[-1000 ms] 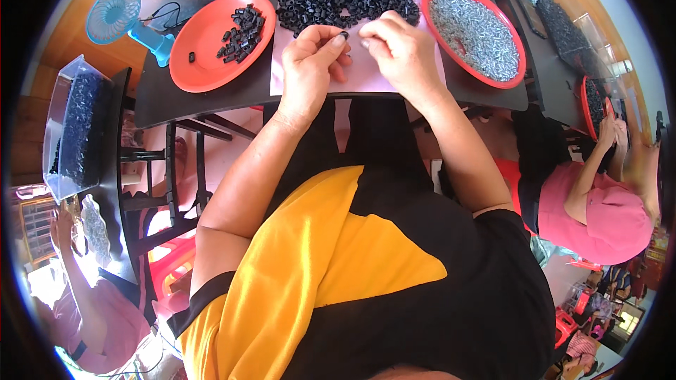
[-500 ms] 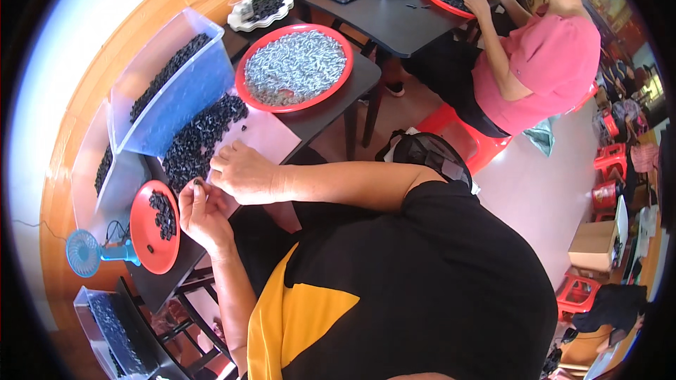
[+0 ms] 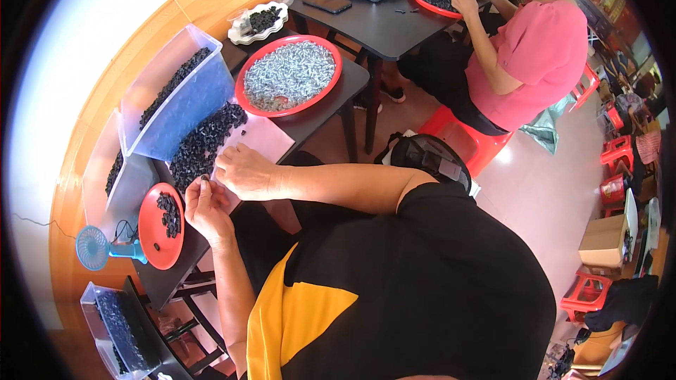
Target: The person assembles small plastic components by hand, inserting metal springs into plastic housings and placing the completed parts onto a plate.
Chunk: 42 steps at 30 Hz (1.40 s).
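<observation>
Layout L to R re: blk-parts pile [image 3: 204,142]: red plate [image 3: 149,226] lower L; L hand [image 3: 205,214] just below, thumb & fingers pinching small blk pc [image 3: 205,177]; R hand [image 3: 245,174] lower R, fingers curled, grip unclear; silvery-pcs tray [image 3: 239,86] upper R.

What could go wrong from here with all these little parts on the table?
The small dark piece pinched in the left hand could slip and be lost among the similar-looking pile of black pieces close by. The red plate of silver pieces sits near the edge of the table, so a knock might scatter some onto the floor. The blue fan stands right by the other red plate; bumping it could jostle that plate.
</observation>
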{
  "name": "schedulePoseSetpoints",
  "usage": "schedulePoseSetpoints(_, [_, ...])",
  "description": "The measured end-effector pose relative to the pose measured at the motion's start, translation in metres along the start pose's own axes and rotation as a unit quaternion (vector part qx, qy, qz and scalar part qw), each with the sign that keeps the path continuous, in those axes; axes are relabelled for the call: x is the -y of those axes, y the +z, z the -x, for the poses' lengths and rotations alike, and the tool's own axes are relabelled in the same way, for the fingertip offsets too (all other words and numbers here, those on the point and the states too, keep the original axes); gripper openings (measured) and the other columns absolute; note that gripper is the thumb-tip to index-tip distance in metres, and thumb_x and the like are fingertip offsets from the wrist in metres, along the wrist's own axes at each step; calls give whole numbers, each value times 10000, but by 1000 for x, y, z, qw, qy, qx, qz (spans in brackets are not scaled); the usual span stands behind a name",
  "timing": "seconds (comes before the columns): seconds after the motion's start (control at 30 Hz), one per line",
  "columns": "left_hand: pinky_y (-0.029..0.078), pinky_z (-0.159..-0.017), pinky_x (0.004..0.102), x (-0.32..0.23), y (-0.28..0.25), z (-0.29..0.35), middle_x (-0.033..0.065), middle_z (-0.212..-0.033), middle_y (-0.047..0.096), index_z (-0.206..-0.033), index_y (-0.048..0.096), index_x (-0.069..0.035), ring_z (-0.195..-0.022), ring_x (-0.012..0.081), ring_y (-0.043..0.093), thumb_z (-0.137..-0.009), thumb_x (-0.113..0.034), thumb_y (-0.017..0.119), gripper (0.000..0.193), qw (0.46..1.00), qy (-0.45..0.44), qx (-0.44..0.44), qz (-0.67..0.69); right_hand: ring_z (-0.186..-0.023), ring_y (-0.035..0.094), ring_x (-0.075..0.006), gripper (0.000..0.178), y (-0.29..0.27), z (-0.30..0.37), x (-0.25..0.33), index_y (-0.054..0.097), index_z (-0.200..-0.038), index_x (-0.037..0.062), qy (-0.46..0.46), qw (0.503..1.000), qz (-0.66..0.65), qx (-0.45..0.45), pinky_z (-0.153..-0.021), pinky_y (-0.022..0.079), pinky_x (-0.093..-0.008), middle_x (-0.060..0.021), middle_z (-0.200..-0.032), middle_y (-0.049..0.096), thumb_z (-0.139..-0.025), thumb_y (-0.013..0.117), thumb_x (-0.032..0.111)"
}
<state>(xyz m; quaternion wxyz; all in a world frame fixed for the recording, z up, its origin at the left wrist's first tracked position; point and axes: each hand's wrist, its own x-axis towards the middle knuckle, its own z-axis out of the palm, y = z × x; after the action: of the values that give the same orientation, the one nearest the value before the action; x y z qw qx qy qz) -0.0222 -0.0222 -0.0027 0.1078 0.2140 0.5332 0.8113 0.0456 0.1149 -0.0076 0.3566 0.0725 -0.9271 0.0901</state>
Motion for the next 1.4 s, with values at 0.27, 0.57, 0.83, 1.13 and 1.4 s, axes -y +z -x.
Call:
schedulePoseSetpoints(0.27, [411, -518, 209, 7, -5, -1, 72, -797, 625, -1024, 615, 31, -610, 114, 554, -961, -48, 572, 110, 1000, 3, 0, -22, -938, 584, -276, 130, 3, -1, 0, 657, -868, 64, 14, 1000, 3, 7, -800, 450, -406, -88, -941, 602, -787, 593, 143])
schedulePoseSetpoints(0.57, [400, -489, 218, 8, -1, -4, 49, -764, 620, -974, 637, 9, -587, 106, 548, -943, -80, 610, 98, 1000, 5, 4, -14, -926, 589, -310, 124, 5, 0, -1, 641, -888, 54, -4, 1000, 8, -14, -806, 465, -422, -116, -957, 597, -792, 591, 114])
schedulePoseSetpoints(0.83, [388, -483, 194, 8, 3, 1, 27, -776, 630, -987, 645, 10, -595, 71, 538, -932, -72, 624, 101, 1000, 19, 11, -10, -922, 570, -322, 64, -1, -1, 1, 633, -797, 45, 8, 1000, 5, -17, -816, 463, -427, -121, -946, 578, -735, 628, 56])
schedulePoseSetpoints(1.13, [375, -523, 187, 3, 4, 5, -20, -740, 588, -954, 655, -27, -629, 44, 511, -934, -74, 640, 53, 998, -16, 16, -51, -850, 561, -326, 89, -4, -6, 2, 617, -785, 37, -1, 999, -15, -37, -740, 457, -426, -105, -836, 544, -704, 649, 20])
schedulePoseSetpoints(1.4, [386, -526, 186, 20, -2, 4, -11, -760, 596, -993, 649, -17, -620, 38, 495, -938, -68, 640, 76, 994, 59, 35, -88, -856, 567, -324, 98, -4, -8, 7, 609, -786, 33, 35, 999, 0, -15, -760, 459, -429, -113, -868, 550, -708, 666, 49])
